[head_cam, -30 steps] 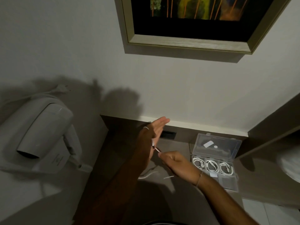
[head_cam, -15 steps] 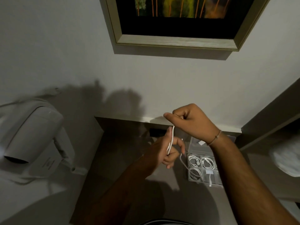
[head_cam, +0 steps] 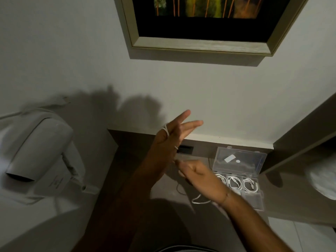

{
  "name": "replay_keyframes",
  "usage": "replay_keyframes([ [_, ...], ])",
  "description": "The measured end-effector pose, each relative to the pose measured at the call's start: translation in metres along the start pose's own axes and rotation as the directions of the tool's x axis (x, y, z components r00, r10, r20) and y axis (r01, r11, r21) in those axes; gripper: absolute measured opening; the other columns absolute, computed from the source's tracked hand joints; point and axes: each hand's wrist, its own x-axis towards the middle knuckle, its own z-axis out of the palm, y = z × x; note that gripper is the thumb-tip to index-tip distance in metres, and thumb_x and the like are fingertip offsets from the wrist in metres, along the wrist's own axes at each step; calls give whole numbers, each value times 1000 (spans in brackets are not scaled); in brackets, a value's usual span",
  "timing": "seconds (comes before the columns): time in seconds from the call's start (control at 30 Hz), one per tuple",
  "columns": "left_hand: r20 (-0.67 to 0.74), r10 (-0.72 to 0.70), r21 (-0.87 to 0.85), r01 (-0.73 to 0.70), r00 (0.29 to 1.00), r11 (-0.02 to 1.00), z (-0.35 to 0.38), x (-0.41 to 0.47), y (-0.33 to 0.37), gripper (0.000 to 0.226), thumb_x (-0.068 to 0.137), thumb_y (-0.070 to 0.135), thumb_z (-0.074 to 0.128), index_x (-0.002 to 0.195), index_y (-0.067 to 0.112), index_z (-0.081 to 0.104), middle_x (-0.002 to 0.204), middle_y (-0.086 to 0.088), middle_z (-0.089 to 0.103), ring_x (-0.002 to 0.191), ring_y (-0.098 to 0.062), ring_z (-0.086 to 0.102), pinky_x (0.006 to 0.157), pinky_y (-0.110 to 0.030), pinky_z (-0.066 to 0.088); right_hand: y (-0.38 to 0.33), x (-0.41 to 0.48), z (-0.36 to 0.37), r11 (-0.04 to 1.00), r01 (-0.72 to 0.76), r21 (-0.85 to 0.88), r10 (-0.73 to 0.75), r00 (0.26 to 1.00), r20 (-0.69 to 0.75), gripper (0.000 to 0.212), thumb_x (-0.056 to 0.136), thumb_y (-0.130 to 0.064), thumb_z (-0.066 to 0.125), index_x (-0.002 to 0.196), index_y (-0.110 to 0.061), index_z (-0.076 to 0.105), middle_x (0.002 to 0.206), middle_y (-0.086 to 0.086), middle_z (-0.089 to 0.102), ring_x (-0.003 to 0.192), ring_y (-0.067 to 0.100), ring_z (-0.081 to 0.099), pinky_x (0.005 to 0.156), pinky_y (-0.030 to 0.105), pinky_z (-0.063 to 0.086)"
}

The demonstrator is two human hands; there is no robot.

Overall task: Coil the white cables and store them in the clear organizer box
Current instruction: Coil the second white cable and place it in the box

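My left hand [head_cam: 171, 140] is raised over the dark counter with its fingers straight and spread. Loops of a white cable [head_cam: 166, 131] lie wound around it. Just below it, my right hand [head_cam: 198, 172] pinches the same cable near the left palm. The cable's loose tail [head_cam: 199, 200] trails down onto the counter under my right wrist. The clear organizer box [head_cam: 259, 206] sits to the right with its lid [head_cam: 240, 159] propped open against the wall. Three coiled white cables [head_cam: 234, 182] lie in its back compartments.
A white wall-mounted hair dryer [head_cam: 40, 153] hangs at the left. A dark socket slot [head_cam: 185, 149] sits in the counter's back ledge. A framed picture [head_cam: 200, 24] hangs above. A dark panel [head_cam: 300, 135] and a white rounded object [head_cam: 323, 182] stand at the right.
My left hand opened from curled to straight fingers. My right hand swung down from above the left hand to below it, carrying the cable around. The camera tilted slightly.
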Motion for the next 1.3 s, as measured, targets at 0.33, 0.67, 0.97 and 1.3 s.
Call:
replay_keyframes([
  [0.33, 561, -361, 265, 251, 745, 931, 20, -25, 6, 102, 95, 81, 24, 134, -4, 64, 51, 4, 68, 41, -15, 59, 72, -77, 55, -76, 44, -83, 938, 231, -258, -312, 887, -340, 62, 105, -27, 64, 52, -23, 33, 47, -5, 29, 42, 3, 28, 52, 9, 29],
  [0.67, 206, -118, -225, 164, 971, 960, 26, -14, 32, 50, 114, 18, 33, 164, 21, 33, 150, -15, 61, 138, -26, 63, 122, -41, 44, -27, 29, 37, 940, -323, -108, 244, 861, -447, 29, 103, -30, 56, 78, -26, 68, 63, -9, 69, 60, 1, 70, 63, 24, 52],
  [0.97, -49, -145, 274, 152, 988, 950, 25, -6, 14, 49, 116, 5, 28, 161, 20, 38, 120, -2, 73, 119, -32, 69, 105, -28, 55, -46, -6, -48, 928, 107, -357, -76, 992, 99, 53, 107, -48, 48, 61, -23, 48, 53, 3, 42, 44, 17, 42, 50, 32, 42],
  [1.3, 563, -188, -4, 231, 805, 973, 32, -18, 25, 95, 102, 67, 41, 135, -21, 54, 62, 4, 76, 41, -41, 60, 54, -50, 56, -71, 60, -66, 988, 55, -147, -97, 950, -298, 56, 107, -12, 58, 54, -9, 41, 53, 4, 28, 47, 8, 27, 58, 25, 32],
])
